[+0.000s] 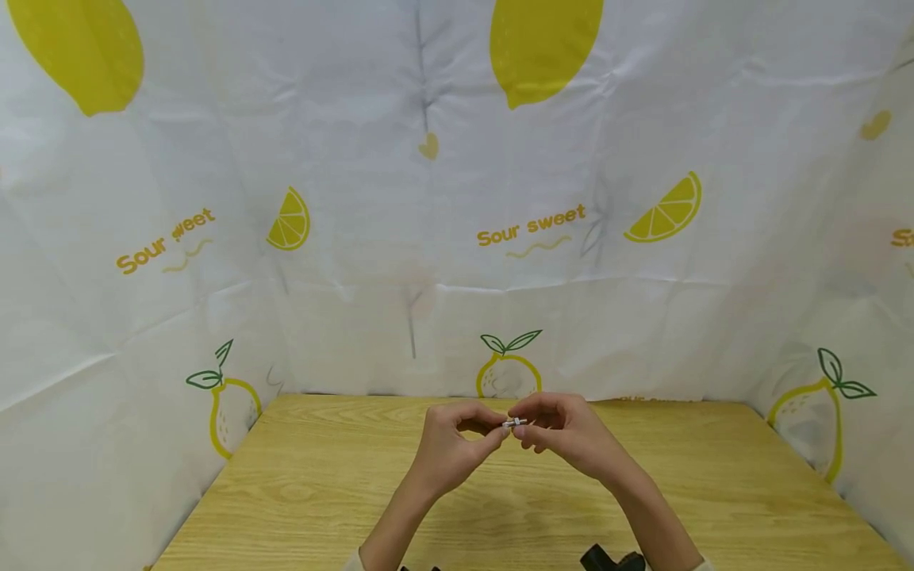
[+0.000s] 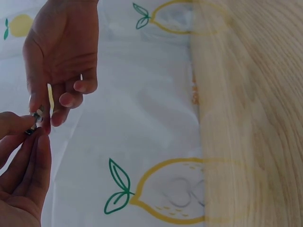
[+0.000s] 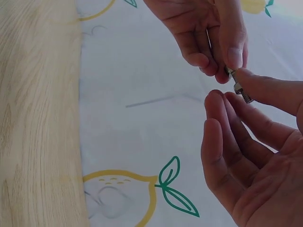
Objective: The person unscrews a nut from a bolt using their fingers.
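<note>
A small silvery bolt (image 3: 246, 98) with a nut (image 3: 237, 88) on its threaded shank is held between both hands, above the table. My left hand (image 1: 451, 448) pinches one end of it between thumb and fingertips, which hide that end. Facing it, my right hand (image 1: 567, 432) has its thumb and index finger at the nut, with the threaded tip sticking out past them. The other right fingers (image 3: 227, 151) are loosely bent. In the left wrist view, fingertips cover most of the bolt (image 2: 34, 124).
Below the hands lies a wood-grain table (image 1: 321, 492). A white cloth (image 1: 371, 238) printed with lemons surrounds its back and sides. A black object (image 1: 612, 559) shows at the bottom edge, near the right forearm.
</note>
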`<move>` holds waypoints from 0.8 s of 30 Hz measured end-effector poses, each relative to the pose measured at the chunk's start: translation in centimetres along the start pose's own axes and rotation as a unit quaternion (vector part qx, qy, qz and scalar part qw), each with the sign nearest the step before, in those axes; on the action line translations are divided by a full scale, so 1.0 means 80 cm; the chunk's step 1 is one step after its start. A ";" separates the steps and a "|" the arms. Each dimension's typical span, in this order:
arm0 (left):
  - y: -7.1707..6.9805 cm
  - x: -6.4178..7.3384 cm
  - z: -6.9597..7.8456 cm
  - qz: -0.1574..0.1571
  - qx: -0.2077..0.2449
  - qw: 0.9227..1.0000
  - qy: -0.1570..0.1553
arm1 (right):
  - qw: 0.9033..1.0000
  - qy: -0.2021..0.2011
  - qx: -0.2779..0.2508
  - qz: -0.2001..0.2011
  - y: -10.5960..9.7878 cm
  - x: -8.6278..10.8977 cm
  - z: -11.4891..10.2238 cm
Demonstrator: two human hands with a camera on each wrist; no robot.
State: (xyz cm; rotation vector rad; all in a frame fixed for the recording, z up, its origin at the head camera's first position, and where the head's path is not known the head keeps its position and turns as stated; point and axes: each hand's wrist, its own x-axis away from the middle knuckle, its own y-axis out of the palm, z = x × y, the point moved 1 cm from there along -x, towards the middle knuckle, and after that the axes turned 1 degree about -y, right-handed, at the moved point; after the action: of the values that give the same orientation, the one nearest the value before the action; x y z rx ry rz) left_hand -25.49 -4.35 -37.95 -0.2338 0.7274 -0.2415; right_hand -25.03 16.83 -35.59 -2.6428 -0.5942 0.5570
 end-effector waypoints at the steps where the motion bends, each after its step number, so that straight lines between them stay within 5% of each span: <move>1: 0.000 0.000 0.000 0.000 0.001 1.000 0.000 | 1.000 0.005 0.000 -0.005 0.000 0.000 0.000; 14: 0.000 0.001 -0.002 0.001 0.000 1.000 0.005 | 1.000 -0.021 -0.015 0.005 0.002 0.000 0.000; 24: 0.000 0.000 -0.001 0.005 0.001 1.000 0.001 | 1.000 0.009 -0.012 -0.010 -0.001 0.000 0.000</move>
State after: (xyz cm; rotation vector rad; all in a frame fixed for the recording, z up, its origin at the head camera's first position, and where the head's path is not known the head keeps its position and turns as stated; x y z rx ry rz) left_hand -25.56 -4.36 -38.03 -0.2277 0.7308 -0.2325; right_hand -25.07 16.84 -35.55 -2.6587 -0.6240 0.5220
